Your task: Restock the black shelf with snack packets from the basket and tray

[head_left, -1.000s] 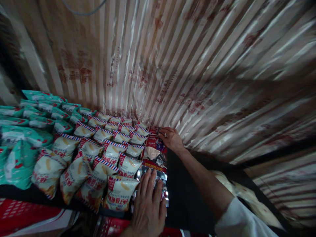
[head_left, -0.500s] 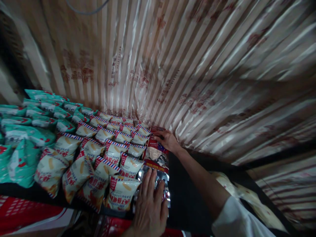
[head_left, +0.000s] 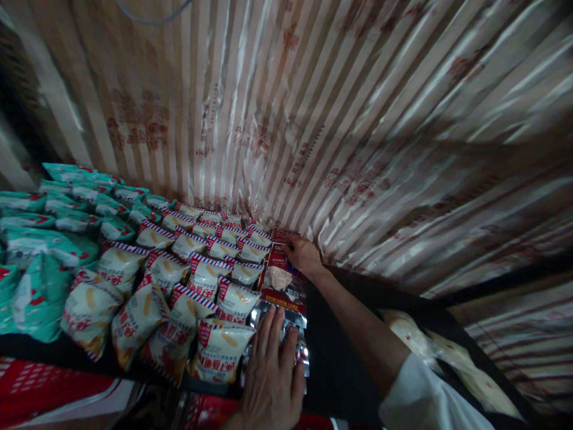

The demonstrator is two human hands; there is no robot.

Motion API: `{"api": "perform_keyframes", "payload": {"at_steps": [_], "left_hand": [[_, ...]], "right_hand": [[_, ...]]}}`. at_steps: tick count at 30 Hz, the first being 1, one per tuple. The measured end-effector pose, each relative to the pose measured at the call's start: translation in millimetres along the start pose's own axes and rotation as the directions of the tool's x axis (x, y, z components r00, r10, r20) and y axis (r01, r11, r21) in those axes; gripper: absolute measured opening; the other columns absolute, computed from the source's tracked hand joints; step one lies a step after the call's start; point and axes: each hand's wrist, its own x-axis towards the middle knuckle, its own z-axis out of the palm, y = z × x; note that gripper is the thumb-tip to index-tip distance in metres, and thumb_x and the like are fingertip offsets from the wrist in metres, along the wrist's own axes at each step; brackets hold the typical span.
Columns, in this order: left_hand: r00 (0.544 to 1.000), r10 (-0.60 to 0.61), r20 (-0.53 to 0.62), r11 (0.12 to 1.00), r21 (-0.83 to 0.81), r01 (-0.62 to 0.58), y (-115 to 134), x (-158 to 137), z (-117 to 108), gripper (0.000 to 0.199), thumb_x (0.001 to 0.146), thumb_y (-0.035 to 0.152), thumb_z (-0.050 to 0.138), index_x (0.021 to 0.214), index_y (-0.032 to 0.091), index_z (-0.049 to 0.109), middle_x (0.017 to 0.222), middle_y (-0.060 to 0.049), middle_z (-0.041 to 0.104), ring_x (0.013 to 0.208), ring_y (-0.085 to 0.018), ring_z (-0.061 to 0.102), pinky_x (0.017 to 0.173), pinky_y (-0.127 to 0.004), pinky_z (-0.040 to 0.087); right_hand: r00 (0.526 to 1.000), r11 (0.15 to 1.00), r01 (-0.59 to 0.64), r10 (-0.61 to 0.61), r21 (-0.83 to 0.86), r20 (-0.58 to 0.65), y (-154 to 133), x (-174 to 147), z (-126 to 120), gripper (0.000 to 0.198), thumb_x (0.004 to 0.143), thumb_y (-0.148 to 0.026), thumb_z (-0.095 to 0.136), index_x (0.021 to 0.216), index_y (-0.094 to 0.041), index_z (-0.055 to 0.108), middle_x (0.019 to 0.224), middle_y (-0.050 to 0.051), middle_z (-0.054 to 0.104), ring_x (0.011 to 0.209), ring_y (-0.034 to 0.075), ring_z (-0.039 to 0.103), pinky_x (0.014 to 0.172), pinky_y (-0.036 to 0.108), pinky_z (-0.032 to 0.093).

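My left hand [head_left: 272, 370] lies flat with fingers stretched out over silver foil packets [head_left: 299, 319] at the front of the shelf. Farther back, my right hand [head_left: 303, 255] has its thumb and fingers pinched at the upper part of a dark red packet [head_left: 281, 280] with a food picture on it. That packet lies in a column behind the foil ones; the fingertips partly hide its top. Just left of both hands stand rows of cream snack bags [head_left: 220, 352] with striped red and blue top edges.
Green bags [head_left: 42, 292] fill the far left of the black shelf [head_left: 333, 370]. Clear packs of something pale [head_left: 409, 334] lie at the right. A striped plastic sheet [head_left: 286, 119] hangs behind. Red baskets [head_left: 54, 388] sit below the front edge.
The right hand's fingers have closed together at the top of the dark red packet and shifted slightly. My left hand stays in the same place.
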Motion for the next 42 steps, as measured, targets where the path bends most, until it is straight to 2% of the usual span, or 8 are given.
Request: {"api": "perform_keyframes", "payload": {"at_steps": [7, 13, 20, 25, 29, 33, 36, 42], "left_hand": [[0.999, -0.018, -0.033, 1.0, -0.022, 0.017, 1.5, 1.6, -0.5, 0.041, 0.087, 0.027, 0.046, 0.127, 0.017, 0.049, 0.144, -0.014, 0.037, 0.136, -0.03, 0.028, 0.095, -0.046, 0.046], [1.0, -0.017, -0.013, 1.0, -0.005, 0.016, -0.7, 0.9, -0.4, 0.043, 0.086, 0.027, 0.047, 0.128, 0.017, 0.048, 0.146, -0.013, 0.035, 0.136, -0.03, 0.028, 0.096, -0.046, 0.045], [1.0, -0.016, -0.023, 1.0, -0.003, 0.016, 0.2, 2.1, -0.7, 0.043, 0.087, 0.029, 0.047, 0.128, 0.016, 0.049, 0.145, -0.013, 0.037, 0.136, -0.03, 0.029, 0.097, -0.045, 0.044], [0.998, -0.012, -0.054, 1.0, -0.005, 0.012, 1.5, 2.6, -0.9, 0.042, 0.089, 0.032, 0.045, 0.128, 0.017, 0.049, 0.142, -0.013, 0.041, 0.134, -0.028, 0.032, 0.098, -0.044, 0.042], [0.998, -0.003, -0.057, 1.0, -0.004, 0.003, 0.9, 2.2, -0.6, 0.04, 0.089, 0.032, 0.045, 0.125, 0.016, 0.052, 0.141, -0.013, 0.042, 0.134, -0.029, 0.032, 0.098, -0.045, 0.042], [0.997, 0.004, -0.071, 1.0, -0.011, -0.005, 1.4, 1.4, 0.6, 0.041, 0.088, 0.029, 0.044, 0.127, 0.015, 0.05, 0.141, -0.014, 0.042, 0.134, -0.029, 0.032, 0.099, -0.045, 0.042], [0.998, -0.004, -0.066, 1.0, -0.001, 0.004, 2.1, 1.5, 0.8, 0.041, 0.088, 0.027, 0.044, 0.127, 0.015, 0.05, 0.141, -0.014, 0.042, 0.134, -0.029, 0.033, 0.098, -0.046, 0.042], [0.996, 0.002, -0.084, 1.0, -0.002, -0.002, 2.5, 3.7, -1.1, 0.039, 0.088, 0.028, 0.044, 0.124, 0.016, 0.052, 0.14, -0.013, 0.045, 0.134, -0.028, 0.034, 0.098, -0.045, 0.042]], "right_hand": [[1.0, 1.0, 0.009, -0.008, -0.015, 0.025, -9.0, 1.2, 0.1, 0.026, 0.088, -0.026, 0.046, 0.101, -0.028, 0.069, 0.109, 0.005, 0.066, 0.103, 0.022, 0.059, 0.085, 0.029, 0.045], [0.998, 0.998, 0.063, -0.062, -0.028, 0.024, -11.9, 2.4, 3.2, 0.029, 0.085, -0.02, 0.046, 0.096, -0.027, 0.072, 0.107, 0.004, 0.067, 0.104, 0.019, 0.058, 0.095, 0.029, 0.04], [0.975, 0.976, 0.218, -0.218, 0.005, 0.045, -8.9, 1.1, 9.2, 0.032, 0.088, -0.041, 0.046, 0.103, -0.025, 0.07, 0.111, 0.007, 0.065, 0.109, 0.021, 0.053, 0.1, 0.035, 0.035], [0.959, 0.959, 0.244, -0.217, 0.143, -0.182, -2.2, -3.3, 16.0, 0.031, 0.088, -0.037, 0.047, 0.104, -0.02, 0.068, 0.112, 0.009, 0.064, 0.109, 0.021, 0.054, 0.1, 0.038, 0.036], [0.91, 0.956, 0.07, 0.056, 0.286, -0.41, 12.8, -5.0, 22.2, 0.042, 0.089, -0.042, 0.041, 0.114, -0.016, 0.063, 0.128, 0.013, 0.054, 0.123, 0.026, 0.044, 0.105, 0.045, 0.031], [0.9, 0.793, -0.184, 0.373, 0.581, -0.225, 28.1, -3.2, 34.4, 0.052, 0.089, -0.048, 0.035, 0.125, -0.015, 0.056, 0.131, 0.012, 0.052, 0.129, 0.026, 0.039, 0.107, 0.044, 0.03], [0.928, 0.689, -0.256, 0.371, 0.678, -0.026, 28.6, -1.4, 42.3, 0.052, 0.087, -0.048, 0.038, 0.126, -0.019, 0.055, 0.134, 0.008, 0.051, 0.132, 0.025, 0.036, 0.11, 0.042, 0.027], [0.935, 0.707, -0.311, 0.348, 0.636, 0.07, 18.8, 1.8, 46.6, 0.054, 0.087, -0.039, 0.039, 0.131, -0.009, 0.049, 0.148, 0.014, 0.031, 0.138, 0.026, 0.023, 0.115, 0.041, 0.015]]}}
